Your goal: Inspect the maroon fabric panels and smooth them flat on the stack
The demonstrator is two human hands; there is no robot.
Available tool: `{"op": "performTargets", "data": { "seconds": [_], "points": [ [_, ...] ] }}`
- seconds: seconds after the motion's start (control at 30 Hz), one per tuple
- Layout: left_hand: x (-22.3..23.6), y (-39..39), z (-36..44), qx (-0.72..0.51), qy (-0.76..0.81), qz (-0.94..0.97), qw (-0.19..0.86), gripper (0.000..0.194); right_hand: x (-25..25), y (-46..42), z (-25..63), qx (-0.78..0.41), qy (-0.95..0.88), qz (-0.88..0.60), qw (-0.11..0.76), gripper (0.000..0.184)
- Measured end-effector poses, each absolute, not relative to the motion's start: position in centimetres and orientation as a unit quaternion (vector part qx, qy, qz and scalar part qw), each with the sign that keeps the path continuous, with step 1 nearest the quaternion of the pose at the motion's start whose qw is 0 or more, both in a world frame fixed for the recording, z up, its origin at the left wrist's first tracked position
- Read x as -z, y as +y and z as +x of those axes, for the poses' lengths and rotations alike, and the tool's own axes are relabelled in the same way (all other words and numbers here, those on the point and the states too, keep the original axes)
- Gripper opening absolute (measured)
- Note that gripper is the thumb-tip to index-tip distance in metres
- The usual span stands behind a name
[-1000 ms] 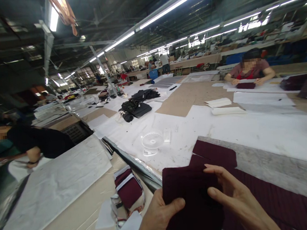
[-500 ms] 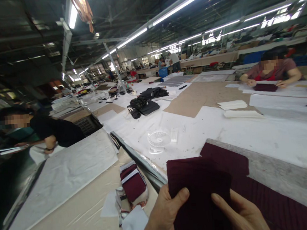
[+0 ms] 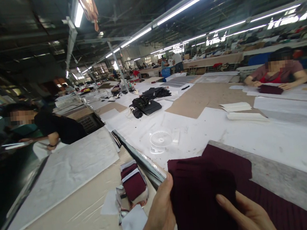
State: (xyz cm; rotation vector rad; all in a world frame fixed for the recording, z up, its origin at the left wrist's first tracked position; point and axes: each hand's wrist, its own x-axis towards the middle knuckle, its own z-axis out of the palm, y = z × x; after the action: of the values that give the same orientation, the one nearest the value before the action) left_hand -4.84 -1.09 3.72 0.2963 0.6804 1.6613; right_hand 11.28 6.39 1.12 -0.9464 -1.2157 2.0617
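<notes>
"Status of the maroon cloth [image 3: 204, 200]?"

"Held up, not set down. I have the left hand [image 3: 160, 209] part-closed around one edge — the right hand [image 3: 245, 216] pinches the other, thumb in front."

"Outstanding?"

"More maroon pieces [image 3: 231, 162] lie behind, on the table [image 3: 194, 125] — done or left, I cannot tell."

Tube lights [image 3: 194, 2] glare overhead; roof [image 3: 133, 5] dim.
</notes>
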Motion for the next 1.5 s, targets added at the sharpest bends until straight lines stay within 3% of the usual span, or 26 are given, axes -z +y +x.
{"op": "performTargets", "data": {
  "seconds": [0.2,0.57,0.7,0.9,1.17,1.33,1.5],
  "points": [
    [-4.1,-1.2,-5.1,-0.722,0.297,0.135,0.610,0.041,-1.4,6.5,11.3,-0.769,-0.468,-0.349,0.263,0.035],
    [-3.0,-1.8,-5.3,-0.702,0.311,0.233,0.597,0.043,-1.2,6.4,11.1,-0.782,-0.467,-0.316,0.265,0.040],
    [-2.7,-2.2,-5.7,-0.651,0.356,0.333,0.583,0.055,-1.8,6.3,10.9,-0.799,-0.448,-0.303,0.262,0.038],
    [-3.0,-2.0,-4.6,-0.650,0.355,0.329,0.585,0.054,-1.8,6.5,11.3,-0.787,-0.466,-0.304,0.268,0.037],
    [-2.6,-1.4,-3.8,-0.679,0.421,0.235,0.554,0.035,-0.9,6.6,10.8,-0.721,-0.521,-0.343,0.300,0.038],
    [-3.0,-1.6,-4.4,-0.649,0.435,0.274,0.561,0.037,-1.1,8.0,11.5,-0.614,-0.595,-0.332,0.399,0.044],
    [-3.4,-2.0,-4.9,-0.584,0.437,0.325,0.601,0.037,-2.6,9.4,12.0,-0.613,-0.644,-0.294,0.350,0.048]
  ]
}}
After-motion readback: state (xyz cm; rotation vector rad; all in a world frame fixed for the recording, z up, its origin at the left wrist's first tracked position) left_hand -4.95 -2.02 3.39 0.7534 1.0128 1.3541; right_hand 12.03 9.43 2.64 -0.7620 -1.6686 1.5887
